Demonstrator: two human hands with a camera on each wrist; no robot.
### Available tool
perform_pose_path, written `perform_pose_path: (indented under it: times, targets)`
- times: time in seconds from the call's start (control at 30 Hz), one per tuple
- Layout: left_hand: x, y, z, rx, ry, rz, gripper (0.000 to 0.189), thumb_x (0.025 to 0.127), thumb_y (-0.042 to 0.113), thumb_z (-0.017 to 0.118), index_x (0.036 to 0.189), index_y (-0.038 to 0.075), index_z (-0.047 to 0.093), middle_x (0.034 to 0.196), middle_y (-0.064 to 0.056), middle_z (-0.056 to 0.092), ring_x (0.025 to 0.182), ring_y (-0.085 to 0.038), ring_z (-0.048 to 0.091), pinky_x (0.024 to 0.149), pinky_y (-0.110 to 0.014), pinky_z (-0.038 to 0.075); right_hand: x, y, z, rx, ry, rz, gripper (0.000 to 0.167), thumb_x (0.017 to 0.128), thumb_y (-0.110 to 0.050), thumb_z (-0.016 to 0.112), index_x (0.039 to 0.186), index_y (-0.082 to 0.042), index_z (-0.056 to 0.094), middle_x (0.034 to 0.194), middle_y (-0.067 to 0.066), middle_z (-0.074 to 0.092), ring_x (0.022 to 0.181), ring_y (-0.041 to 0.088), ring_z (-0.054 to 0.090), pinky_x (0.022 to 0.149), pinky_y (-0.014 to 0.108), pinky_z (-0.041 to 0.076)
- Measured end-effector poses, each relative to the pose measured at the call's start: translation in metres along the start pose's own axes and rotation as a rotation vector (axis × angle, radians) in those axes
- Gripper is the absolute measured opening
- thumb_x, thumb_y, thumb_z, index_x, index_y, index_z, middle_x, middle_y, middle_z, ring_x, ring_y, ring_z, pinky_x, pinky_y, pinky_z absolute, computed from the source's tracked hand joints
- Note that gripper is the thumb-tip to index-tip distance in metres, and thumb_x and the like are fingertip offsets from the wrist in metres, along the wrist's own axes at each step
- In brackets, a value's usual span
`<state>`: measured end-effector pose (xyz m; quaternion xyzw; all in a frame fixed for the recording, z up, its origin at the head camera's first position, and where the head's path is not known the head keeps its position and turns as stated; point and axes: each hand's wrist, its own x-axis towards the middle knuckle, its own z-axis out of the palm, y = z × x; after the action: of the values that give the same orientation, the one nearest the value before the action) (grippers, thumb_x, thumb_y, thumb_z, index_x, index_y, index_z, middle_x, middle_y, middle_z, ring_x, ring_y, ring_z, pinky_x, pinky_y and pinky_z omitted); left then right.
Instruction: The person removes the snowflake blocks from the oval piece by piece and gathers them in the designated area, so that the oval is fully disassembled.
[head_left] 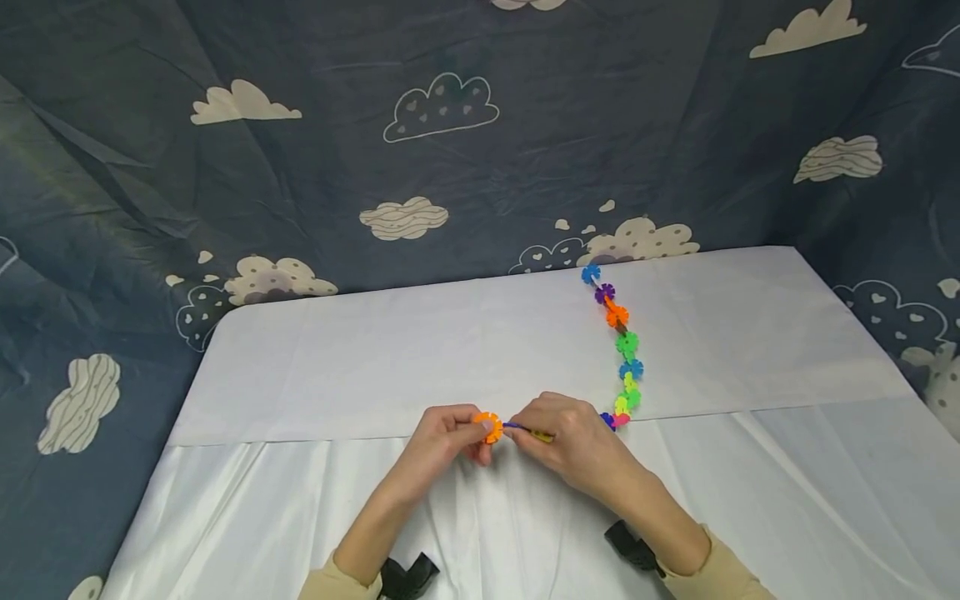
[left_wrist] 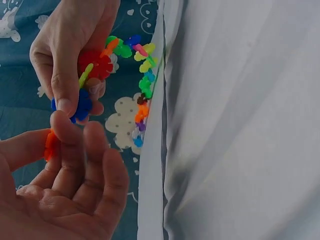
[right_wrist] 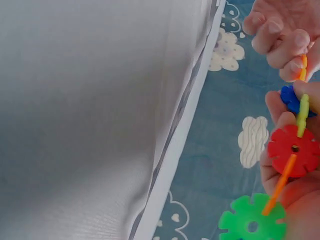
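Note:
My left hand (head_left: 444,435) pinches an orange notched interlocking disc (head_left: 490,427) between thumb and fingers, its other fingers loosely bent in the left wrist view. Close beside it, my right hand (head_left: 573,437) pinches a blue interlocking disc (left_wrist: 83,104) at the end of a chain. The orange disc's edge faces the blue disc, right at its rim. A yellow disc (right_wrist: 303,115), a red disc (right_wrist: 290,150), an orange disc (right_wrist: 280,184) and a green disc (right_wrist: 245,220) follow along the chain under the right hand. The right fingers hide part of the blue disc.
From the right hand the colourful chain curves back across the white-covered table (head_left: 337,367), ending in a blue disc (head_left: 591,274) near the far edge. Behind the table hangs a dark cloud-patterned cloth (head_left: 315,183). Black wrist-camera mounts (head_left: 408,577) sit below both wrists.

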<state>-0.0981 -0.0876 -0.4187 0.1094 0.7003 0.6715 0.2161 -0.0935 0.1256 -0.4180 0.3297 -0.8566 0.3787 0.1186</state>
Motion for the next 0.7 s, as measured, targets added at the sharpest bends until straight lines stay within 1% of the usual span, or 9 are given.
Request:
perform_pose_path:
  times: [0.07,0.17,0.23,0.33,0.43,0.57,0.63,0.7]
  targets:
    - [0.000,0.000,-0.002,0.022,0.010,-0.005,0.029,0.097,0.013,0.059,0.090,-0.015,0.058,0.065,-0.007,0.060,0.064,-0.020,0.055,0.065,-0.029,0.046,0.000,0.001,0.000,0.005,-0.013,-0.003,0.007,0.084,-0.009,0.079,0.090,-0.012,0.078,0.084,-0.011,0.069,0.079,0.004,0.061,0.069,0.020,0.052]
    - [0.000,0.002,-0.007,0.062,0.034,-0.017,0.026,0.098,0.012,0.056,0.091,-0.012,0.059,0.067,-0.010,0.059,0.063,-0.024,0.053,0.061,-0.029,0.044,0.000,0.002,-0.002,0.005,-0.034,0.008,0.010,0.084,-0.009,0.079,0.094,-0.011,0.078,0.088,-0.010,0.070,0.082,0.005,0.062,0.072,0.022,0.053]
    - [0.000,0.002,-0.013,0.099,0.045,-0.029,0.025,0.099,0.013,0.053,0.091,-0.010,0.060,0.070,-0.012,0.059,0.062,-0.027,0.051,0.058,-0.029,0.043,0.000,0.003,-0.003,0.000,-0.045,0.029,0.013,0.083,-0.010,0.079,0.096,-0.011,0.078,0.090,-0.011,0.070,0.084,0.005,0.063,0.074,0.023,0.054]
    - [-0.001,0.002,-0.026,0.172,0.067,-0.063,0.026,0.101,0.014,0.050,0.091,-0.007,0.063,0.074,-0.013,0.060,0.063,-0.029,0.051,0.055,-0.029,0.041,0.000,0.004,-0.005,-0.001,-0.062,0.065,0.015,0.083,-0.011,0.080,0.098,-0.013,0.078,0.092,-0.012,0.070,0.087,0.005,0.063,0.077,0.025,0.054]
    - [-0.002,0.002,-0.040,0.259,0.121,-0.107,0.025,0.100,0.014,0.051,0.090,-0.001,0.068,0.074,-0.013,0.059,0.064,-0.026,0.050,0.053,-0.028,0.039,0.000,0.005,-0.007,-0.004,-0.081,0.088,0.015,0.084,-0.012,0.079,0.099,-0.014,0.078,0.093,-0.012,0.070,0.088,0.005,0.063,0.078,0.025,0.054]
    - [-0.003,0.001,-0.056,0.316,0.224,-0.149,0.018,0.096,0.011,0.058,0.089,0.005,0.073,0.076,-0.011,0.060,0.065,-0.023,0.050,0.056,-0.026,0.037,0.000,0.005,-0.007,-0.007,-0.103,0.100,0.015,0.085,-0.012,0.078,0.100,-0.014,0.078,0.095,-0.013,0.070,0.090,0.004,0.062,0.079,0.025,0.054]
    - [-0.003,0.000,-0.063,0.327,0.251,-0.156,0.016,0.095,0.010,0.060,0.090,0.006,0.074,0.079,-0.010,0.062,0.066,-0.024,0.051,0.057,-0.026,0.038,0.000,0.006,-0.007,-0.003,-0.113,0.105,0.015,0.086,-0.012,0.077,0.101,-0.014,0.078,0.096,-0.013,0.070,0.090,0.004,0.062,0.080,0.026,0.054]
    - [-0.004,-0.001,-0.069,0.338,0.261,-0.159,0.015,0.095,0.010,0.061,0.090,0.007,0.075,0.081,-0.010,0.064,0.067,-0.025,0.053,0.057,-0.026,0.038,0.000,0.006,-0.007,0.001,-0.123,0.112,0.015,0.087,-0.012,0.076,0.101,-0.015,0.078,0.096,-0.013,0.070,0.090,0.004,0.062,0.080,0.027,0.054]
